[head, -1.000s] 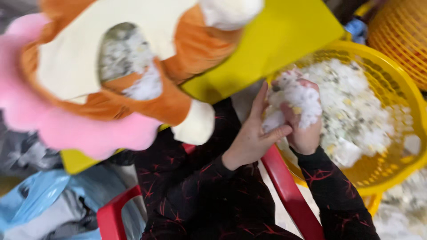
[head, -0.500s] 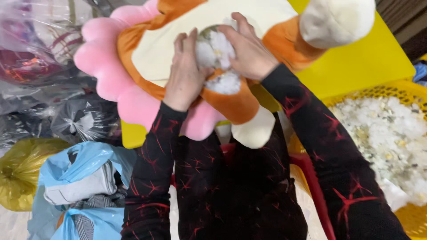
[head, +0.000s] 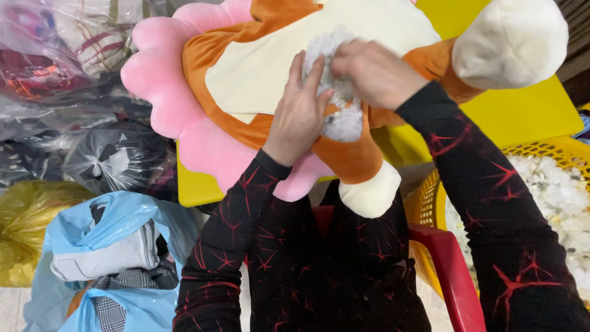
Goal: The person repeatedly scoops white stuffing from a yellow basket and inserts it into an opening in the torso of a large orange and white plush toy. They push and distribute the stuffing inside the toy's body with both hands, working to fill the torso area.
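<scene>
Nearest, a red plastic chair (head: pixel 452 270) shows beside the person's dark, red-veined sleeves; a pale blue bag of folded clothing (head: pixel 117 258) sits at the lower left, a yellow bag (head: pixel 27 227) just beyond it. Item: plush toy (head: pixel 264 80), lying across the near edge of the yellow table (head: pixel 522 117) and overhanging toward the lap. Handling, as judged: light, soft and squashy, the pile fabric yielding under any grip, not fragile and not slippery; best taken by the firm orange fabric on either side of the open seam, or by a stuffed paw, since the loose fill gives nothing to hold. Appearance: orange body, cream belly panel, scalloped pink ruff along the left side, cream rounded paws (head: pixel 510 40) at the top right and lower middle. Opening: a gap in the belly seam showing white fibre stuffing (head: pixel 341 120), touching both hands. Left hand (head: pixel 298 117): flat, fingers spread, pressing the fabric at the left lip of the gap, grasping nothing. Right hand (head: pixel 375 71): curled over the upper part of the gap, fingers bunched into the stuffing; whether it pinches a tuft cannot be told. Right edge: yellow mesh basket (head: pixel 430 203) heaped with more white fibre, just beside the chair. Far left: clear and dark plastic bags (head: pixel 67 80) of goods, piled well apart from the toy
</scene>
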